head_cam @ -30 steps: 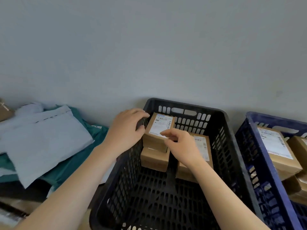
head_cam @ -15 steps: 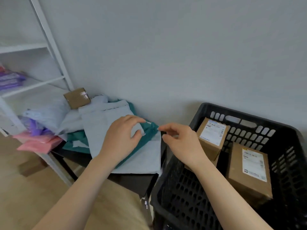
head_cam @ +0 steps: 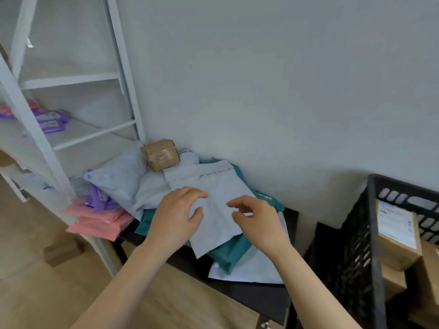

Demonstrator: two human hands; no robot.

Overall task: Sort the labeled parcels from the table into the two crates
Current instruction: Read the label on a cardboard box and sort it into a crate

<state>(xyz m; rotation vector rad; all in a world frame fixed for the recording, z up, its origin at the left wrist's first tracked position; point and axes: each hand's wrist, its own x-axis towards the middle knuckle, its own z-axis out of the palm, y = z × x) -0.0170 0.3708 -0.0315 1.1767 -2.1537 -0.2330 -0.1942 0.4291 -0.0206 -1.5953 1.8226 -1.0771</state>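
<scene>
A grey wall backs a dark table (head_cam: 249,295) heaped with soft mailers, a white shelf rack (head_cam: 71,138) at its left end. Both hands have left the black crate (head_cam: 370,233), where boxed parcels (head_cam: 396,236) now sit, and the left hand (head_cam: 175,217) and right hand (head_cam: 256,222) hover empty, fingers spread, over the pale grey mailer (head_cam: 213,210) topping the pile near the table's front edge. That reads as one parcel sorted and the next pick beginning.

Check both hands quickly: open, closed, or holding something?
Left hand: open, fingers spread over the grey mailer, holding nothing.
Right hand: open, fingers curled above the same mailer, holding nothing.
</scene>
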